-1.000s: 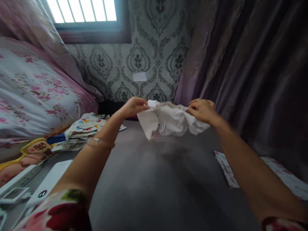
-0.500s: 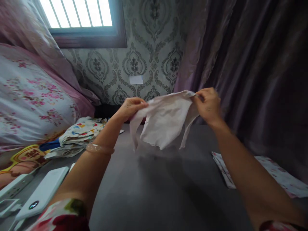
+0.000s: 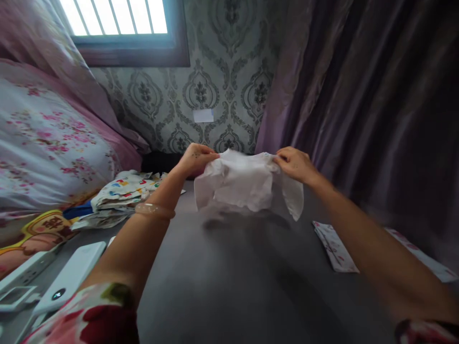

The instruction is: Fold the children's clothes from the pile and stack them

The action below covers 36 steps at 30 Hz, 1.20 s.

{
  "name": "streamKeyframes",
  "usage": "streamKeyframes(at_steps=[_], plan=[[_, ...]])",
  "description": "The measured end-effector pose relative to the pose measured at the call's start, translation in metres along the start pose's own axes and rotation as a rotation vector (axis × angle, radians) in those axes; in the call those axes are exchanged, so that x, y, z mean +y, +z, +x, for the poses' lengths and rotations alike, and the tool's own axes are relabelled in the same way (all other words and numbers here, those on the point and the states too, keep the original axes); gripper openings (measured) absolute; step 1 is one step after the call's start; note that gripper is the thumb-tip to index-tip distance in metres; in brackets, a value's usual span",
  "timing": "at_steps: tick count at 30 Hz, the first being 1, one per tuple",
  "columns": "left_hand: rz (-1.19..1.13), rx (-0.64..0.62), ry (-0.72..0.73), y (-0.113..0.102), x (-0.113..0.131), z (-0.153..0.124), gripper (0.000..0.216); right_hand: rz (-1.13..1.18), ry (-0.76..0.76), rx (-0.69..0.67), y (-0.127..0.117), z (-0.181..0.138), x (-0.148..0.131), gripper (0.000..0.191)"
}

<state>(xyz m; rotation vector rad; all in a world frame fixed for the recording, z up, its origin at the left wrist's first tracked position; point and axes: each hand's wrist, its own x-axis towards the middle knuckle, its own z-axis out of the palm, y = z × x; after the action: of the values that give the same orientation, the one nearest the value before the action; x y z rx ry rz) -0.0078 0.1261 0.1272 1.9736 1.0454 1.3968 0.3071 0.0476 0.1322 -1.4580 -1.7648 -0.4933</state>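
Observation:
A small white long-sleeved shirt (image 3: 245, 184) hangs in the air over the grey bed surface (image 3: 222, 282), slightly blurred by motion. My left hand (image 3: 197, 158) pinches it near the left shoulder, fingers closed on the cloth. At the other shoulder my right hand (image 3: 294, 164) grips it the same way. Both sleeves droop outward, one on each side of the body of the shirt. Its lower edge is above the surface, with a shadow beneath.
Left lies a pile of folded patterned clothes (image 3: 125, 191). Nearer are a white power bank (image 3: 71, 274), a power strip (image 3: 27, 272) and a yellow printed cushion (image 3: 45, 229). Folded floral cloth (image 3: 337, 248) lies right, partly beside my forearm. Purple curtains (image 3: 344, 110) hang behind.
The shirt has swung and its sleeves have spread outward. My right hand has moved a little lower and to the left; my left hand stays about where it was.

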Motion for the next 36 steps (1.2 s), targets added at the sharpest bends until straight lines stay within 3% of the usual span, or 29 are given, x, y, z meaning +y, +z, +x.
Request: streamKeyframes(at_steps=[2,6,9,15,18,21,26,30,33,36], plan=[[0.03,0.031,-0.004,0.002,-0.005,0.003,0.033,0.018,0.042,-0.042,0.002,-0.002,-0.002,0.029],[0.027,0.155,0.019,0.012,-0.009,0.007,0.028,0.049,0.206,0.019,0.006,-0.005,-0.008,0.026],[0.117,0.263,0.023,0.019,-0.005,0.007,0.021,0.058,0.245,0.087,0.012,-0.007,-0.016,0.028],[0.238,0.521,0.051,0.027,0.02,-0.019,0.013,0.072,0.111,0.297,0.009,-0.018,-0.048,0.032],[0.235,0.728,0.181,0.023,0.038,-0.048,0.017,0.109,0.0,0.37,-0.009,-0.031,-0.067,0.033],[0.314,0.787,0.356,0.002,0.047,-0.078,0.022,0.123,-0.075,0.379,-0.033,-0.049,-0.079,0.031],[0.597,0.708,0.593,-0.057,0.059,-0.107,0.019,0.094,-0.153,0.329,-0.084,-0.07,-0.092,0.024],[0.704,0.471,0.588,-0.086,0.083,-0.104,0.021,0.144,-0.094,0.205,-0.11,-0.062,-0.1,0.02],[0.65,0.139,0.442,-0.085,0.075,-0.089,0.025,0.244,0.039,-0.053,-0.097,-0.053,-0.089,0.022],[0.518,-0.178,0.247,-0.065,0.023,-0.073,0.028,0.317,0.145,-0.421,-0.048,-0.055,-0.06,0.029]])
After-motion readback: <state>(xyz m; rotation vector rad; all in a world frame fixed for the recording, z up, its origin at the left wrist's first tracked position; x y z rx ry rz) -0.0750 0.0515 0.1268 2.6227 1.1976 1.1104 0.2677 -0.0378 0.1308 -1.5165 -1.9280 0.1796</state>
